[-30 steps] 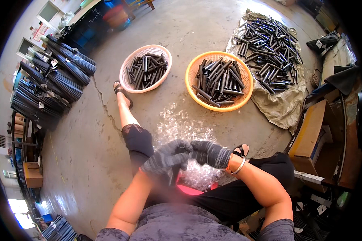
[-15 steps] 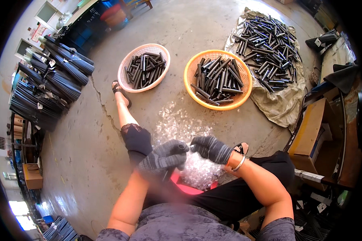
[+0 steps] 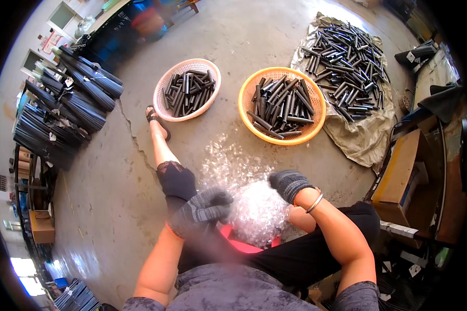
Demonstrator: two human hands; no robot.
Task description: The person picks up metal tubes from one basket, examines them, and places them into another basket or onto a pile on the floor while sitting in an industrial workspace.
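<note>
My left hand (image 3: 202,211), in a grey striped knit glove, is held above my left thigh with its fingers curled closed. Anything inside it is hidden. My right hand (image 3: 289,185), gloved alike, is closed too, beside the upper right of a heap of small clear plastic pieces (image 3: 258,212). I cannot make out what it holds. The heap rises between my legs, and a bright pink-red edge (image 3: 244,246) shows below it. More clear pieces (image 3: 225,160) lie scattered on the floor just beyond.
A pink basket (image 3: 158,106) and an orange basket (image 3: 242,106) hold short black tubes. Many more such tubes (image 3: 347,62) lie on a crumpled sheet (image 3: 355,142) at far right. Bundled long black rods (image 3: 70,98) stand left; an opened cardboard box (image 3: 397,168) stands right.
My hands, close together over the heap before, have parted. The right has moved right, and the left has shifted slightly left and down.
</note>
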